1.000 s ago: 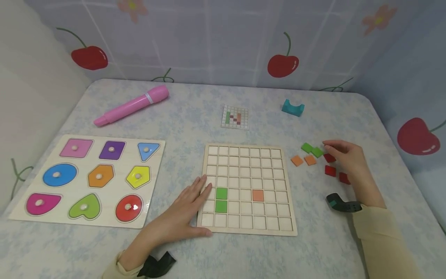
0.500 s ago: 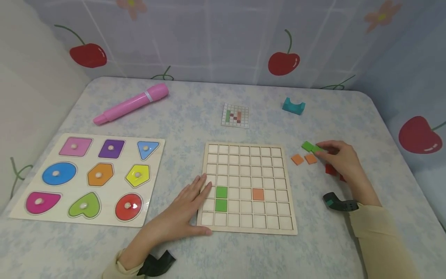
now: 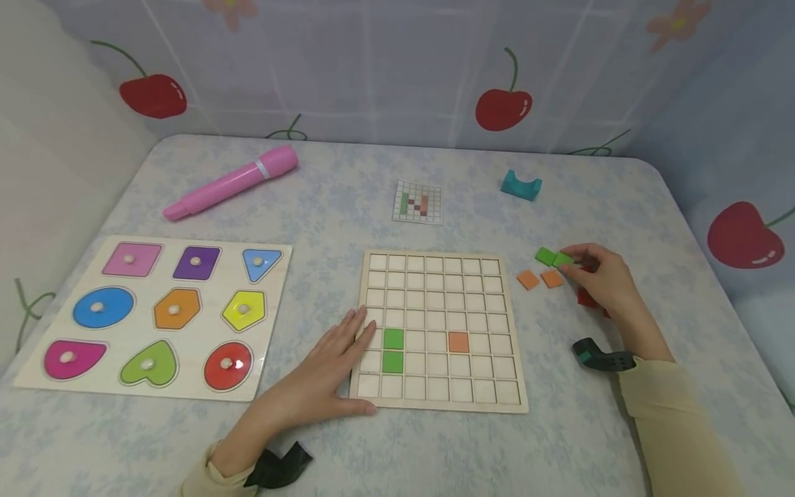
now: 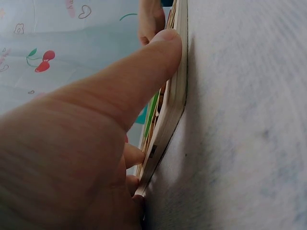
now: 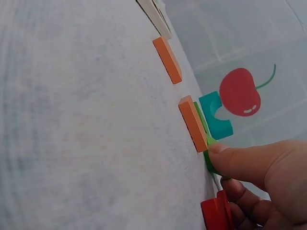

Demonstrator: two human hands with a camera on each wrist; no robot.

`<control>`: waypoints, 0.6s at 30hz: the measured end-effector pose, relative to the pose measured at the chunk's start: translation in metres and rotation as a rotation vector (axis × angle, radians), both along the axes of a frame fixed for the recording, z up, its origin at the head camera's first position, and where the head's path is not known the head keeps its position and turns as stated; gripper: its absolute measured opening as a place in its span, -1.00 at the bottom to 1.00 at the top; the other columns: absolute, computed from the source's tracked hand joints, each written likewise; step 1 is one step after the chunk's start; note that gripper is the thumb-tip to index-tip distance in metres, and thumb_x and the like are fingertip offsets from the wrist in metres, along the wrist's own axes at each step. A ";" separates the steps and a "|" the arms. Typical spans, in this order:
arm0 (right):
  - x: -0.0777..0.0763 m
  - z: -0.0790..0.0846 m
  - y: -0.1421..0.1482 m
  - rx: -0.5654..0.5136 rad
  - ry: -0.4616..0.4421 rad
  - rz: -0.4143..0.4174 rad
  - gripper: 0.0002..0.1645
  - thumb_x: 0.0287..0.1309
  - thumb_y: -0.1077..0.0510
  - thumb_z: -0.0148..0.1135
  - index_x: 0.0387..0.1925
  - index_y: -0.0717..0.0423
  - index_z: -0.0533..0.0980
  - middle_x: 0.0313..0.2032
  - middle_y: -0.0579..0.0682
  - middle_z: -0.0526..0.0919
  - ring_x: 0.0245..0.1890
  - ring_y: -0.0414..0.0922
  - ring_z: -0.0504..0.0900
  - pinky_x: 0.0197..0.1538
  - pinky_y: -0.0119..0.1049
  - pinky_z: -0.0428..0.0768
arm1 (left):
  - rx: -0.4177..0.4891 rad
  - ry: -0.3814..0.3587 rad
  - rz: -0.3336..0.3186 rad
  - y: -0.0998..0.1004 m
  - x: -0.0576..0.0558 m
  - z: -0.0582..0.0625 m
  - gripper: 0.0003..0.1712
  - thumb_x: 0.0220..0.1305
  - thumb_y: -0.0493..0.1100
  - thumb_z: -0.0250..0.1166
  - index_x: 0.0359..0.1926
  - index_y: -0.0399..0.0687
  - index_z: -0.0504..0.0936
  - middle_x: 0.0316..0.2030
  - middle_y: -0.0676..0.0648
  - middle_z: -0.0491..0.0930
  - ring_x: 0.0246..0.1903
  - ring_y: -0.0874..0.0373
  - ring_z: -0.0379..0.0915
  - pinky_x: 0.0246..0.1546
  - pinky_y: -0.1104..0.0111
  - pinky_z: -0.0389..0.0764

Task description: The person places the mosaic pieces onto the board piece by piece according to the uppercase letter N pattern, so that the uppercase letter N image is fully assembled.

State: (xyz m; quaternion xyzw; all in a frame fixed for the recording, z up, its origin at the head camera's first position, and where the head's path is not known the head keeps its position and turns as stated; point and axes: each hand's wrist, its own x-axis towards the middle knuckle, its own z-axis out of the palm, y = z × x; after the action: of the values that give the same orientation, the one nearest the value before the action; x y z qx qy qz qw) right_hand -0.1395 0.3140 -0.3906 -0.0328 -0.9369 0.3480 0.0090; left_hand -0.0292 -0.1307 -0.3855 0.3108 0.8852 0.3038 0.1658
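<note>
My left hand rests with straight fingers on the left edge of a wooden grid board, its thumb along the front corner. Two green tiles and one orange tile sit in the board's cells. Right of the board, my right hand pinches a green square tile between thumb and fingers. Another green tile lies against it. In the right wrist view the thumb presses the green tile behind an orange tile. Red tiles are partly hidden under the right hand.
A shape puzzle board with knobbed pieces lies at the left. Behind it is a pink marker-shaped object. A small grid pattern card and a teal curved block stand toward the back. Loose orange tiles lie beside the board.
My right hand has moved left from beside the red tiles to the nearer green tile and has taken hold of it. The left hand stays on the board.
</note>
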 end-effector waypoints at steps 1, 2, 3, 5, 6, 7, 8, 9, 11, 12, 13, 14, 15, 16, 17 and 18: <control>0.000 0.000 0.000 -0.002 0.010 0.002 -0.61 0.25 0.15 0.16 0.04 0.28 0.44 -0.17 0.17 0.45 -0.22 0.02 0.41 -0.23 -0.26 0.37 | 0.000 0.001 -0.001 0.000 0.000 0.000 0.25 -0.01 0.26 0.38 0.46 -0.16 -0.16 0.44 -0.10 -0.41 0.39 0.04 -0.55 0.30 0.03 -0.25; 0.000 0.000 0.001 -0.007 0.022 0.004 -0.63 0.25 0.16 0.16 0.03 0.28 0.44 -0.19 0.16 0.45 -0.24 -0.03 0.41 -0.25 -0.30 0.37 | 0.000 0.000 -0.001 0.000 -0.001 0.000 0.25 -0.02 0.26 0.38 0.46 -0.16 -0.16 0.44 -0.10 -0.41 0.39 0.04 -0.55 0.30 0.04 -0.25; 0.000 0.000 0.001 -0.011 0.034 -0.001 -0.64 0.26 0.16 0.15 0.01 0.28 0.45 -0.21 0.13 0.45 -0.27 -0.09 0.41 -0.29 -0.36 0.37 | 0.000 0.001 -0.001 0.000 -0.001 0.000 0.26 -0.02 0.25 0.39 0.46 -0.15 -0.16 0.44 -0.09 -0.42 0.38 0.05 -0.56 0.30 0.04 -0.25; -0.001 0.002 0.002 -0.030 0.050 -0.028 -0.68 0.26 0.15 0.14 -0.02 0.26 0.46 -0.26 0.09 0.47 -0.36 -0.18 0.43 -0.38 -0.46 0.38 | -0.001 0.003 0.000 0.001 -0.002 0.000 0.26 -0.03 0.24 0.40 0.46 -0.15 -0.16 0.44 -0.09 -0.42 0.38 0.06 -0.57 0.30 0.05 -0.26; -0.001 0.002 0.002 -0.035 0.055 -0.049 -0.68 0.27 0.13 0.14 -0.03 0.25 0.48 -0.27 0.08 0.48 -0.39 -0.23 0.44 -0.41 -0.49 0.39 | -0.001 0.003 0.001 0.001 -0.002 0.000 0.27 -0.04 0.24 0.40 0.46 -0.15 -0.16 0.44 -0.09 -0.42 0.38 0.06 -0.56 0.30 0.05 -0.26; -0.001 0.003 0.002 -0.040 0.053 -0.072 -0.68 0.27 0.11 0.13 -0.04 0.24 0.49 -0.28 0.07 0.50 -0.43 -0.26 0.46 -0.44 -0.52 0.40 | 0.000 0.003 0.002 0.001 -0.002 0.000 0.27 -0.04 0.24 0.41 0.46 -0.15 -0.16 0.44 -0.09 -0.42 0.38 0.07 -0.56 0.30 0.05 -0.26; -0.002 0.004 0.002 -0.050 0.049 -0.097 -0.67 0.28 0.08 0.13 -0.04 0.23 0.50 -0.29 0.05 0.51 -0.44 -0.29 0.47 -0.45 -0.53 0.41 | 0.000 0.004 0.002 0.001 -0.003 0.000 0.27 -0.04 0.23 0.41 0.46 -0.16 -0.16 0.44 -0.09 -0.42 0.38 0.07 -0.56 0.30 0.05 -0.26; -0.002 0.005 0.002 -0.057 0.045 -0.126 -0.65 0.28 0.05 0.12 -0.04 0.22 0.51 -0.28 0.04 0.53 -0.45 -0.30 0.47 -0.46 -0.53 0.41 | 0.000 0.005 0.002 0.001 -0.002 0.000 0.27 -0.05 0.23 0.41 0.46 -0.16 -0.15 0.44 -0.10 -0.42 0.38 0.06 -0.56 0.30 0.06 -0.26; -0.003 0.005 0.004 -0.079 0.039 -0.171 -0.61 0.28 0.00 0.12 -0.03 0.20 0.52 -0.25 0.03 0.55 -0.43 -0.27 0.49 -0.43 -0.50 0.43 | 0.002 0.007 0.003 0.000 -0.002 0.000 0.27 -0.05 0.23 0.42 0.46 -0.17 -0.15 0.44 -0.10 -0.41 0.39 0.06 -0.55 0.30 0.05 -0.26; -0.005 0.003 0.006 -0.084 0.042 -0.188 -0.60 0.27 -0.03 0.12 -0.02 0.17 0.53 -0.23 0.01 0.56 -0.39 -0.26 0.49 -0.40 -0.50 0.43 | 0.003 0.008 0.003 0.000 -0.002 0.000 0.27 -0.05 0.23 0.42 0.46 -0.17 -0.15 0.44 -0.10 -0.41 0.39 0.05 -0.55 0.30 0.05 -0.26; -0.007 0.000 0.009 -0.099 0.046 -0.203 -0.58 0.26 -0.06 0.12 -0.02 0.15 0.54 -0.20 -0.01 0.57 -0.35 -0.24 0.49 -0.36 -0.50 0.43 | 0.005 0.008 0.003 0.000 -0.002 0.000 0.27 -0.05 0.23 0.42 0.46 -0.17 -0.14 0.44 -0.10 -0.42 0.39 0.05 -0.55 0.30 0.05 -0.26; -0.009 -0.003 0.012 -0.114 0.056 -0.211 -0.57 0.25 -0.08 0.12 -0.01 0.11 0.55 -0.18 -0.01 0.57 -0.30 -0.21 0.49 -0.33 -0.49 0.43 | 0.007 0.009 0.002 0.001 -0.001 0.000 0.27 -0.05 0.23 0.42 0.46 -0.18 -0.14 0.44 -0.10 -0.42 0.39 0.04 -0.55 0.30 0.05 -0.26; -0.011 -0.007 0.015 -0.132 0.073 -0.215 -0.57 0.23 -0.11 0.13 -0.01 0.07 0.56 -0.17 -0.02 0.58 -0.28 -0.19 0.49 -0.32 -0.49 0.43 | 0.008 0.009 0.001 0.001 -0.001 0.000 0.27 -0.05 0.23 0.42 0.46 -0.18 -0.14 0.44 -0.11 -0.41 0.39 0.04 -0.55 0.30 0.05 -0.26; -0.014 -0.012 0.017 -0.149 0.092 -0.214 -0.58 0.22 -0.13 0.14 -0.01 0.02 0.57 -0.16 -0.04 0.59 -0.26 -0.18 0.50 -0.32 -0.50 0.44 | 0.008 0.009 0.002 0.000 -0.001 0.000 0.27 -0.05 0.23 0.42 0.45 -0.18 -0.14 0.44 -0.11 -0.41 0.39 0.04 -0.55 0.30 0.05 -0.26; -0.017 -0.016 0.018 -0.172 0.116 -0.205 -0.58 0.20 -0.15 0.16 -0.02 -0.02 0.58 -0.15 -0.04 0.60 -0.25 -0.18 0.51 -0.32 -0.50 0.45 | 0.009 0.009 0.001 0.000 -0.001 0.000 0.27 -0.05 0.23 0.42 0.45 -0.18 -0.14 0.44 -0.11 -0.41 0.39 0.04 -0.55 0.30 0.05 -0.26; -0.019 -0.018 0.017 -0.198 0.136 -0.194 -0.58 0.17 -0.16 0.18 -0.03 -0.05 0.59 -0.16 -0.04 0.60 -0.25 -0.17 0.53 -0.33 -0.51 0.47 | 0.009 0.009 0.001 0.000 0.000 0.000 0.27 -0.05 0.23 0.42 0.45 -0.18 -0.14 0.44 -0.11 -0.41 0.39 0.04 -0.55 0.30 0.05 -0.26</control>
State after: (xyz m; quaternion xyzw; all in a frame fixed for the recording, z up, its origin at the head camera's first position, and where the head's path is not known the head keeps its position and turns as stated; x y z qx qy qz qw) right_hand -0.1585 0.3312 -0.4086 -0.1001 -0.8877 0.4376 0.1029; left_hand -0.0297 -0.1303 -0.3860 0.3125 0.8847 0.3064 0.1605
